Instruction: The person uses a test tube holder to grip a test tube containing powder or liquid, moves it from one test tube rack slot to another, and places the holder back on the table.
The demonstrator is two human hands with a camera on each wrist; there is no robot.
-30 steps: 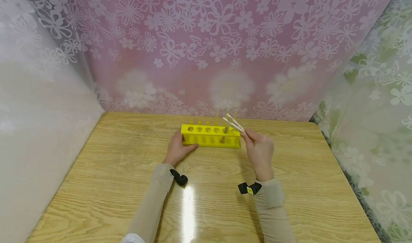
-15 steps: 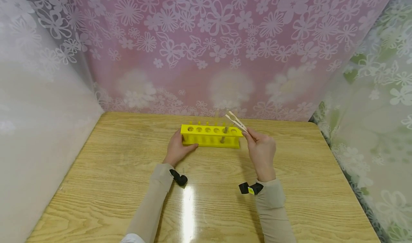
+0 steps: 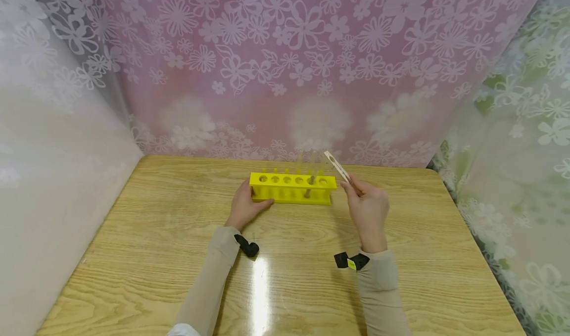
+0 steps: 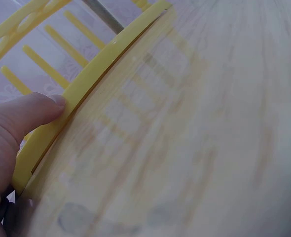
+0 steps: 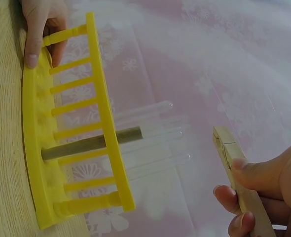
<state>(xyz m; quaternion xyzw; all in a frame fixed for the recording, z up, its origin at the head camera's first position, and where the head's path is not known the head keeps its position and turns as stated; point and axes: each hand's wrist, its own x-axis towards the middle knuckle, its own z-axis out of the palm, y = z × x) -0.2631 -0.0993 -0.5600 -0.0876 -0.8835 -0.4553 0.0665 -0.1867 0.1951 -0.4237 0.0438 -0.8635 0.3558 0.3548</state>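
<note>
A yellow test tube rack (image 3: 291, 182) stands upright on the wooden table. My left hand (image 3: 244, 207) grips its left end, the thumb (image 4: 42, 108) lying on the base's front edge and the other fingers behind. One test tube (image 5: 79, 146) with grey-brown contents stands in a hole near the rack's right end. Several clear test tubes (image 5: 160, 165) show faintly at that same end, their rounded ends upward. Just right of the rack, my right hand (image 3: 367, 207) pinches a wooden test tube clamp (image 3: 339, 168) between thumb and fingers. The clamp is apart from the tubes.
The wooden table (image 3: 294, 286) stretches out around the rack. A pink flowered curtain (image 3: 285, 69) hangs behind it, with pale sheets at both sides. Black wrist cameras (image 3: 247, 247) are strapped on both wrists.
My right hand has moved right with the test tube clamp, away from the rack's tubes. The clamp has turned, and its spread arms now look like one piece. My left hand stays put.
</note>
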